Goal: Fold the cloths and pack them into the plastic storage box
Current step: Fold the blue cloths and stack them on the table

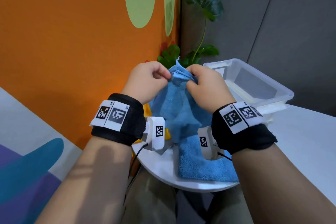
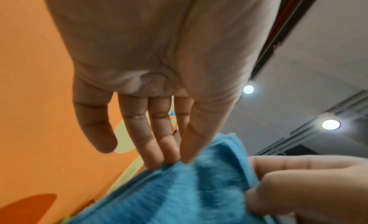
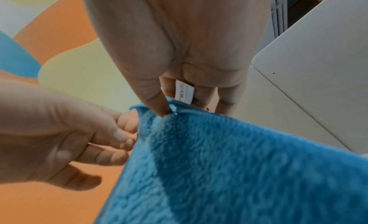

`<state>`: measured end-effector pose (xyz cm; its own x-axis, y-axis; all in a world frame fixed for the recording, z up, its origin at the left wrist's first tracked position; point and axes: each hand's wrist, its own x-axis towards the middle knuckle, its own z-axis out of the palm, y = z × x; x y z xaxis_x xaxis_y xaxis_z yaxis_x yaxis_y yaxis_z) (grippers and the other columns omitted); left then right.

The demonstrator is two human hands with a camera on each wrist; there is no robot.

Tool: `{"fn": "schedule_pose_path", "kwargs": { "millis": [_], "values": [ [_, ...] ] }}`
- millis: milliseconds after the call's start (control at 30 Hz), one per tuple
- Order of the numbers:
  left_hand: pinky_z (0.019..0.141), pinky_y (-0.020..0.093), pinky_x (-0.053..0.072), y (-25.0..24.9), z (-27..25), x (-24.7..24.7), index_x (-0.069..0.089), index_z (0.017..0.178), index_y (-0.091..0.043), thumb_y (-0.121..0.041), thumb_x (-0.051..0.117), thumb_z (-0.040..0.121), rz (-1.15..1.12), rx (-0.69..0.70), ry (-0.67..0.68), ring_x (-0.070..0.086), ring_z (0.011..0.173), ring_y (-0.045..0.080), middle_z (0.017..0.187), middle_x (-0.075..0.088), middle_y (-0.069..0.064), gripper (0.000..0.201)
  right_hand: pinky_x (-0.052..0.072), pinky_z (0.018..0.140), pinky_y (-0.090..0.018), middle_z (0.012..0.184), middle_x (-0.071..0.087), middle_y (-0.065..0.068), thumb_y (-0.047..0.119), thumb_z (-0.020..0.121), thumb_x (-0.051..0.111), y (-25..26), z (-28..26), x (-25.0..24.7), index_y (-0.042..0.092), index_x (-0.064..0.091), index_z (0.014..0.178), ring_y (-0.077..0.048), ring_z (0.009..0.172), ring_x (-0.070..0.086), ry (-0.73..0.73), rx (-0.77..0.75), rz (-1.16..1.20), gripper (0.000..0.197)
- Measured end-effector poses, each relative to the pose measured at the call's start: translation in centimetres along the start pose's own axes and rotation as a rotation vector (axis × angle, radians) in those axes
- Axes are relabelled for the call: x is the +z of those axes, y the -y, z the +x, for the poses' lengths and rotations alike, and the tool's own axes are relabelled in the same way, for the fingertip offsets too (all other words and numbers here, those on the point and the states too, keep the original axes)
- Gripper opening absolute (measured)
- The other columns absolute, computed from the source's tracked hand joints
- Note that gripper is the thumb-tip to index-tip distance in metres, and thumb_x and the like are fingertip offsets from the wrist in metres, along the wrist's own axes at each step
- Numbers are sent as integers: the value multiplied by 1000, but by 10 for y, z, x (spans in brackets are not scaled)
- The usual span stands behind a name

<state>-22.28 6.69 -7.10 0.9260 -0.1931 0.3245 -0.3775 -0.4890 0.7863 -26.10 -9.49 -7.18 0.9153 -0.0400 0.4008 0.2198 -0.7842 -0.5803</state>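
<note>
Cloth (image 1: 179,107) is hanging in the air between our two hands, held up above the table (image 1: 300,132) edge, blue and fluffy, bunched at the top. We are pinching its top hem with the left hand (image 1: 147,80): in the left wrist view the fingertips (image 2: 153,161) are lying nearly straight along the hem and the thumb is pressing the cloth (image 2: 179,188) against them. The little finger is sticking out apart, touching nothing. We are gripping the same hem just beside it with the right hand (image 1: 205,87); in the right wrist view the thumb (image 3: 157,106) is digging into the cloth (image 3: 229,164) and the other fingers are curling behind it, next to a small white tag (image 3: 184,92) (print too blurred to read). The two hands are sitting close together, nearly touching. The lower part of the cloth is draping down onto the table. We cannot tell whether the blue fabric lying flat there is the same piece or a second one. Box (image 1: 280,87) is standing on the table to the right of the hands, clear plastic, lid off, well apart from the held hem. Something yellow (image 1: 167,132) is peeking out behind the cloth, mostly hidden. Plant (image 1: 203,5) is standing in the corner behind, against the orange wall (image 1: 72,42).
</note>
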Motion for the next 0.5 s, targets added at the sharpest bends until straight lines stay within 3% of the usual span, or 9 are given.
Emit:
{"fn": "schedule_pose_path", "kwargs": {
  "millis": [67,133,267,333,433,500],
  "values": [
    [75,35,52,8,1,-3,60,87,-25,-4,72,73,80,-8,31,62,80,19,84,62,-5,27,37,64,-22,81,55,12,8,87,46,-2,1,-4,22,64,101,-7,78,49,6,-25,22,27],
    [77,35,49,14,0,-4,57,96,-26,-10,79,70,127,-46,128,61,91,23,95,62,-3,38,38,63,-14,82,57,13,6,87,45,-4,2,-8,21,64,99,-5,77,50,-5,-42,55,26],
    [75,28,47,22,-4,3,54,107,-26,-20,84,67,233,-108,348,59,95,14,100,59,-11,50,45,79,-27,98,64,6,6,89,44,-5,3,-10,20,65,102,-10,92,56,-62,-37,115,28],
    [82,31,50,27,-6,8,54,117,-25,-19,84,67,241,-129,412,62,96,12,106,64,-9,58,44,79,-25,98,64,8,7,90,44,-5,4,-11,23,63,101,-8,92,56,-87,-25,144,27],
    [87,38,52,38,-4,14,61,111,-18,-16,78,72,305,-120,407,64,97,18,105,69,-2,42,43,79,-24,98,63,8,7,90,43,-6,3,-11,24,62,103,-8,92,55,-113,-4,157,29],
    [82,35,52,43,-3,13,64,104,-16,-19,73,79,344,-113,355,64,93,20,99,69,0,27,40,75,-25,100,62,5,8,92,42,-10,4,-12,22,61,106,-10,92,54,-139,34,122,28]
  ]
}}
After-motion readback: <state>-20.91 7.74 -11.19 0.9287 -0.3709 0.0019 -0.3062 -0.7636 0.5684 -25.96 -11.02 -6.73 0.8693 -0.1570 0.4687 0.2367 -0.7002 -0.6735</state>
